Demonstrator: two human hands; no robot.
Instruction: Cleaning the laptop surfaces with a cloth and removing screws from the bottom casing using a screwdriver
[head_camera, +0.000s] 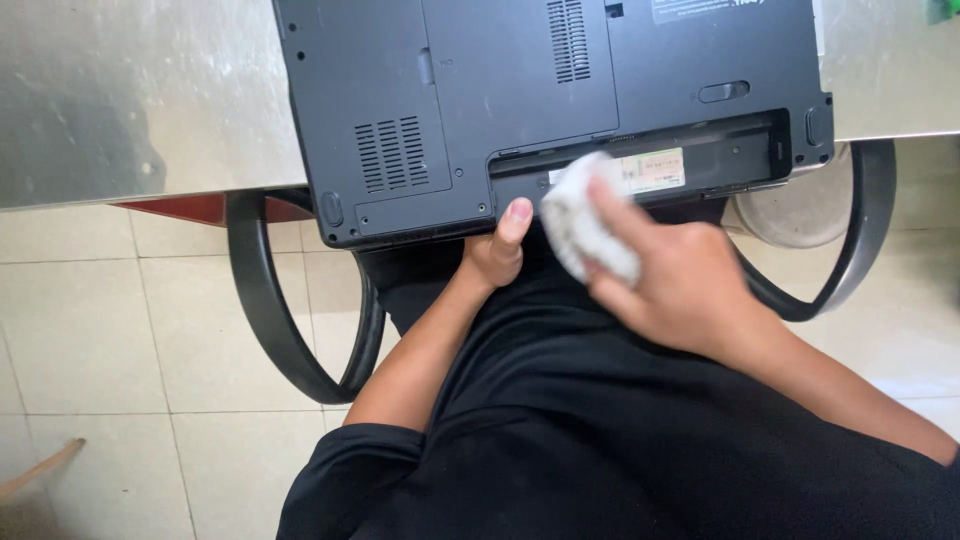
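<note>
At the near edge of the upturned laptop (480, 90), a crumpled white cloth (585, 222) is pinched between the thumb and curled fingers of the right hand (680, 285); the wad is soft, lumpy and faintly greyed, and it is pressed against the long open battery bay (720, 150) cut into the laptop's underside. A pale rectangular label (652, 170) is seen inside that bay, just beside the cloth. The left hand (497, 250) is closed on the laptop's near rim, thumb laid flat on top, the other fingers hidden beneath. The laptop is a matte black plastic slab with rounded corners, its base marked by slatted vent grilles, screwed panels and a sliding latch. It is laid bottom up, partly overhanging the edge of a dull, scuffed metal table (140, 100). Black sleeves and a black garment are seen below. A chair with curved black armrests (265, 300) is set over glossy cream floor tiles (90, 330).
</note>
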